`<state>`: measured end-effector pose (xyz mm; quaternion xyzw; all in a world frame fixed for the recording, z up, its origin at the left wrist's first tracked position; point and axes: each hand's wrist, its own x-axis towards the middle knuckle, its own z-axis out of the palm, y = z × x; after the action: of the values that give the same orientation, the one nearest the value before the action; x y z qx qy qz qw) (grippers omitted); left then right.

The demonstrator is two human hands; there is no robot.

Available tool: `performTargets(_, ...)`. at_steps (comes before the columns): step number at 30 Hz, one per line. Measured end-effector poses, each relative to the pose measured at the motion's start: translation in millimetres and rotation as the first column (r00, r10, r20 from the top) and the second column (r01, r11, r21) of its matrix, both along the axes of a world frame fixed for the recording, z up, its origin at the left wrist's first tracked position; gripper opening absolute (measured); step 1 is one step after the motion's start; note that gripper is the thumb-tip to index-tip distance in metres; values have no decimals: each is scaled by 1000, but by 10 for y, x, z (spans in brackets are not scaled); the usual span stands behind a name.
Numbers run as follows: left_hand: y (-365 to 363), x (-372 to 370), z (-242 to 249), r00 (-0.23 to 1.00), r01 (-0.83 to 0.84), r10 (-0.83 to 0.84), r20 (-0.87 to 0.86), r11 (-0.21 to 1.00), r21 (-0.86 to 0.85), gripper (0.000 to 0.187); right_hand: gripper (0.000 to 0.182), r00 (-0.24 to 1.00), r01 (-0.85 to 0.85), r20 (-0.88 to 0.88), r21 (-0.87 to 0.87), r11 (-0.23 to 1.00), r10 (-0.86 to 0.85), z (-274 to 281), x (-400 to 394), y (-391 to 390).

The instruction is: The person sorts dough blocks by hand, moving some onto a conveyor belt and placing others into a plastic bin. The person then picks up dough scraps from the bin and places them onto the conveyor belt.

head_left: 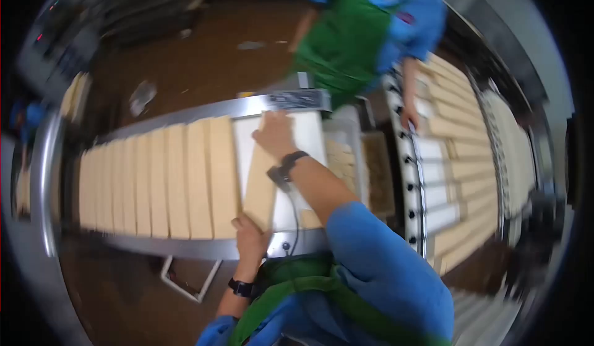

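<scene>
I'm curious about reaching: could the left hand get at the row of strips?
Probably yes. The left hand is right by the row, nothing seems between, though it's at the slanted strip.

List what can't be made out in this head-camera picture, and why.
All in the head view:
Far end of the pale strip: partly covered by the right hand.
Any fingers of the left hand beneath the strip: hidden by the strip and hand.
Markings on the dark panel: blurred.
Top of the co-worker: cut off by the upper edge.
</scene>
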<state>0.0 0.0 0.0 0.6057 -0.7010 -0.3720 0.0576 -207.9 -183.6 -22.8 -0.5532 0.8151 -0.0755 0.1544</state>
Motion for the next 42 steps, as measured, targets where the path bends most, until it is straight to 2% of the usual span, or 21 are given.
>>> performTargets(1,-24,97,-52,997,42,-43,-61,999,-13,73,76,988,155,-23,3,988,-155,-53,-96,147)
performTargets(2,-79,210,-130,990,101,-103,-100,995,-16,73,82,947,313,32,112,943,-318,365,-82,323)
performTargets(3,-126,-26,-160,984,156,-165,-71,980,-121,74,85,925,374,59,24,927,-375,88,-548,362)
performTargets(5,-291,92,-202,970,226,-240,-51,956,-187,76,91,853,470,189,122,874,-486,323,-450,500)
performTargets(6,-230,-242,-225,957,231,-234,-172,972,-38,77,91,895,440,62,26,897,-441,213,-732,556)
performTargets(7,-179,-306,-170,966,236,-238,-104,971,-27,77,91,924,382,-11,-38,923,-383,236,-747,660)
performTargets(9,-210,-472,-108,975,222,-220,34,973,-57,78,90,844,509,226,-48,859,-487,268,-835,807)
performTargets(11,-173,-567,-190,982,187,-187,14,969,-162,74,87,692,659,447,-68,749,-568,241,-944,1033)
performTargets(12,-161,-635,-171,982,185,-191,-7,961,-204,73,83,693,703,379,-163,693,-614,164,-1024,1183)
performTargets(13,-125,-718,-139,980,182,-196,-33,954,-239,72,84,596,765,487,-102,636,-639,392,-1136,1436)
performTargets(15,-19,-954,4,951,196,-257,-171,931,-308,72,80,554,822,525,-225,522,-646,553,-1324,1967)
performTargets(17,117,-1248,186,901,253,-352,-253,901,-353,73,73,600,791,478,-474,387,-641,597,-1572,2578)
performTargets(19,301,-1562,366,834,359,-474,-284,856,-373,75,69,509,774,367,-591,227,-779,620,-1873,3172)
performTargets(23,748,-2174,750,576,565,-752,-320,649,-510,74,68,244,924,413,-374,81,-877,917,-2376,4312)
performTargets(25,987,-2410,892,456,642,-825,-334,565,-518,72,70,132,975,279,-207,75,-951,1103,-2560,4728)
performTargets(28,1298,-2651,1036,283,802,-874,-395,442,-403,68,69,209,978,-67,26,208,-976,1086,-2893,5245)
performTargets(31,1525,-2870,1059,173,879,-902,-397,323,-351,66,64,372,928,-170,84,363,-913,894,-3244,5570)
performTargets(35,1744,-3260,839,205,910,-862,-463,343,-235,58,57,271,945,-276,-105,309,-922,722,-3486,5714)
performTargets(38,1939,-3537,639,111,910,-888,-446,271,-313,58,52,189,925,-281,-270,266,-941,633,-3534,5789)
performTargets(41,2159,-3771,562,100,899,-922,-375,245,-363,61,52,285,902,-260,-253,350,-923,626,-3392,5768)
performTargets(42,2205,-3821,540,92,871,-941,-325,234,-432,63,49,347,832,-284,-347,433,-894,556,-3316,5780)
